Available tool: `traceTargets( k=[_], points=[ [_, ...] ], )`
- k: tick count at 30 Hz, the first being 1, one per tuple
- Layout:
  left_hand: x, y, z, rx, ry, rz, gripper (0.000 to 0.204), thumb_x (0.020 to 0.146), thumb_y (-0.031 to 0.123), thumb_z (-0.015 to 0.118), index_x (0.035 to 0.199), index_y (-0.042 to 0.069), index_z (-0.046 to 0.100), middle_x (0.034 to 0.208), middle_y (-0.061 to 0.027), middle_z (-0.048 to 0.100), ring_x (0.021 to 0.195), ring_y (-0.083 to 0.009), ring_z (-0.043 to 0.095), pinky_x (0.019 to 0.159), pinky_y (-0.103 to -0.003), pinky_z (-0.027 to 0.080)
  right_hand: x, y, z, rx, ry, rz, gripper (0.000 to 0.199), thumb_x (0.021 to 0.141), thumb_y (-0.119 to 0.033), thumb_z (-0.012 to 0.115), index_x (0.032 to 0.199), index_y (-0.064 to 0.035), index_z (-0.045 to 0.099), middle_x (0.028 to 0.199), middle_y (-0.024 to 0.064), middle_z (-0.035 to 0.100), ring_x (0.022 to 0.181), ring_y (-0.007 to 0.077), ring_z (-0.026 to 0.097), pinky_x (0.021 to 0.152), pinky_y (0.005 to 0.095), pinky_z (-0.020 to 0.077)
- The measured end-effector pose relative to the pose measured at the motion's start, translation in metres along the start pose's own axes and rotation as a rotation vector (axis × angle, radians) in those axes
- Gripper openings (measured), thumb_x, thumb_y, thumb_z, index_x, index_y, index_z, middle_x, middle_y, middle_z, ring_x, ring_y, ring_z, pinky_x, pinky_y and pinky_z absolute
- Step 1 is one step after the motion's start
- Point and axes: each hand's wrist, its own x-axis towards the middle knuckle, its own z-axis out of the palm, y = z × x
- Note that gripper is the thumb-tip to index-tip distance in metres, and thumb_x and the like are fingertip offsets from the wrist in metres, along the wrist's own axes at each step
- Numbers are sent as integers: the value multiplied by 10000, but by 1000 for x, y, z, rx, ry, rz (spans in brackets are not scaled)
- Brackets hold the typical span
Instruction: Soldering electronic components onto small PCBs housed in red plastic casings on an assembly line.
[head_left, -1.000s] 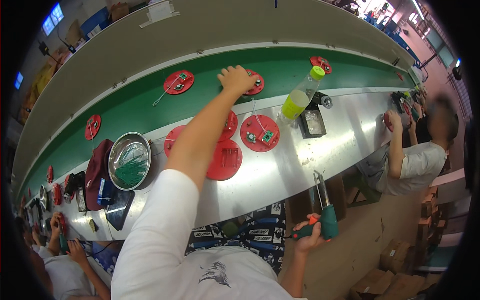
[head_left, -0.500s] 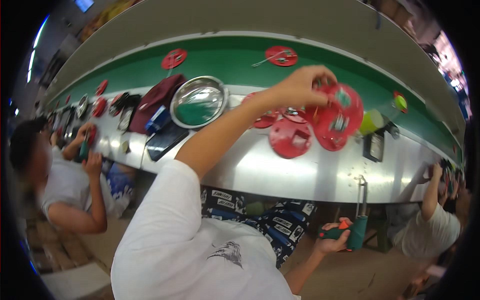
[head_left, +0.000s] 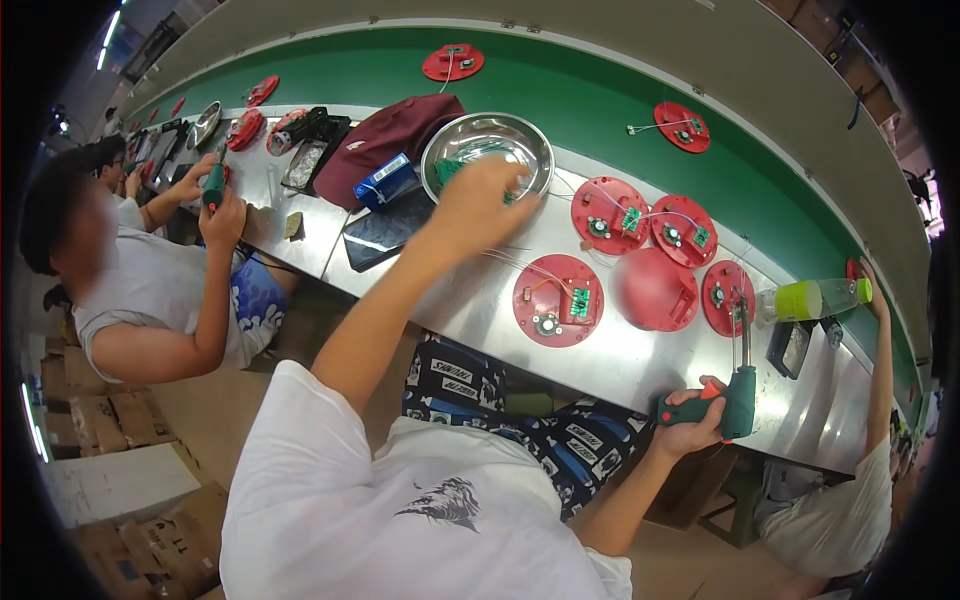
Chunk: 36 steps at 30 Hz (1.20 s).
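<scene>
Since the earlier frame, left hand (head_left: 478, 203) let go of a red disc and reached into the steel bowl (head_left: 487, 152); its grip is unclear. Right hand (head_left: 693, 420) clasps the screwdriver (head_left: 735, 385) at the tabletop (head_left: 640, 365) edge. Five discs (head_left: 557, 300) lie unfinished.

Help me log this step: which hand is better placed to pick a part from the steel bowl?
Left hand: it's at the steel bowl's rim. Right hand grips the green screwdriver, far off.
</scene>
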Motion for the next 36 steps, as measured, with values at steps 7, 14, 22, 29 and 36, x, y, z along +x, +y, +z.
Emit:
traceTargets(
  k=[7,14,22,29,36],
  points=[
    [33,-72,18,117,-106,-149,101,770,94,639,838,29,678,919,-196,669,915,-385,657,815,-478,516,7,-6,9,-41,147,134,376,1035,-318,446,1009,34,574,610,97,541,464,175,486,459,295,422],
    [37,-65,2,-99,-7,-71,146,826,116,672,909,-3,690,891,-173,710,829,-330,684,780,-400,527,4,-2,9,-100,95,90,356,1033,-295,462,1040,47,559,883,133,598,488,168,525,449,311,451],
    [30,-50,-12,-786,101,-168,108,931,38,655,1015,-30,662,880,-67,704,767,-96,635,718,-242,508,-1,-3,-3,-77,7,79,365,1032,-299,477,1072,55,555,924,137,602,492,165,539,443,305,459],
    [-33,18,-17,-779,-36,-179,107,937,0,622,1043,-10,615,867,-12,628,794,-60,586,694,-204,458,-47,-13,10,-95,-115,64,444,942,-311,618,1162,68,543,944,173,635,510,186,572,426,312,473],
    [-101,47,48,-412,73,-1,142,809,-42,658,943,2,677,795,-116,670,604,-187,617,537,-292,468,-82,-26,0,-586,-518,116,294,788,-82,766,1041,50,697,951,145,695,735,198,657,667,286,522]
  ],
)
